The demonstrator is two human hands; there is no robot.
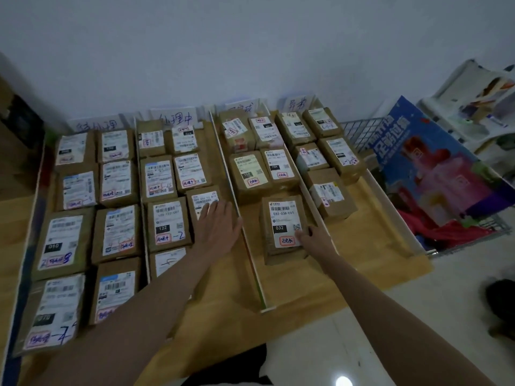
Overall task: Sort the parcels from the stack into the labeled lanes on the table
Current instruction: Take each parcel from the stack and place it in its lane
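Several brown parcels with white shipping labels lie in four lanes on a yellow table, split by white dividers. Handwritten lane signs stand along the wall. My left hand lies flat with straight fingers on a parcel in the second lane. My right hand touches the near right corner of the parcel marked 032 in the third lane, its fingers lightly bent against the edge. The first lane holds the most parcels, such as one marked 010.
A wire basket at the right holds a blue printed box and red items. White shelving stands beyond it. Pale floor tiles run along the table's near edge. A dark shoe sits at far right.
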